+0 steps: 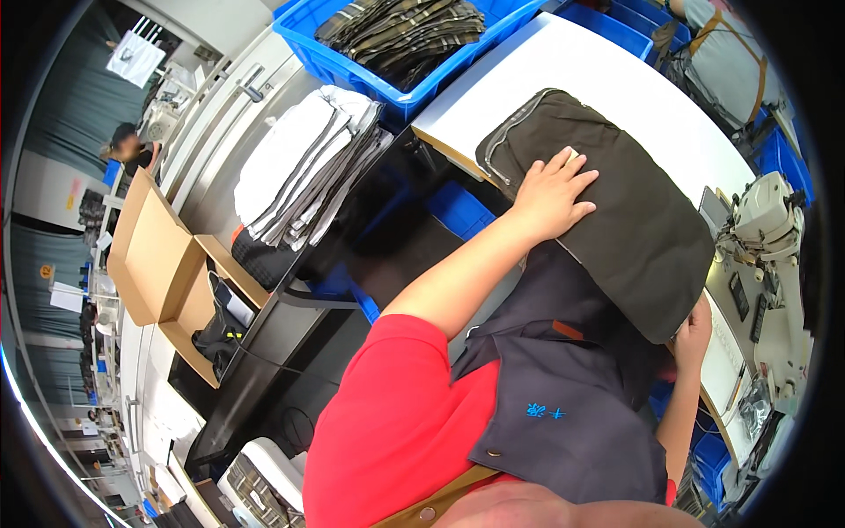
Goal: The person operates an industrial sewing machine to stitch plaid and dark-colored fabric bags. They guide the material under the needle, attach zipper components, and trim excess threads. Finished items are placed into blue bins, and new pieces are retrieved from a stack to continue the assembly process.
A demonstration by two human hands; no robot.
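A dark olive padded fabric piece (634, 238), with a zipper along its upper left edge, lies across the white tabletop (493, 88) and hangs over its front edge above my dark apron. My left hand (554, 195) rests flat on its left side with fingers spread. At the piece's lower right corner, my right hand (691, 330) grips the edge, its fingertips partly hidden by the fabric.
A blue crate (378, 88) of folded camouflage fabric stands at the back, left of which lie stacked white pieces (290, 167). An open cardboard box (150, 255) sits at left. A sewing machine (761, 216) is at right. A co-worker (132, 150) is in the distance.
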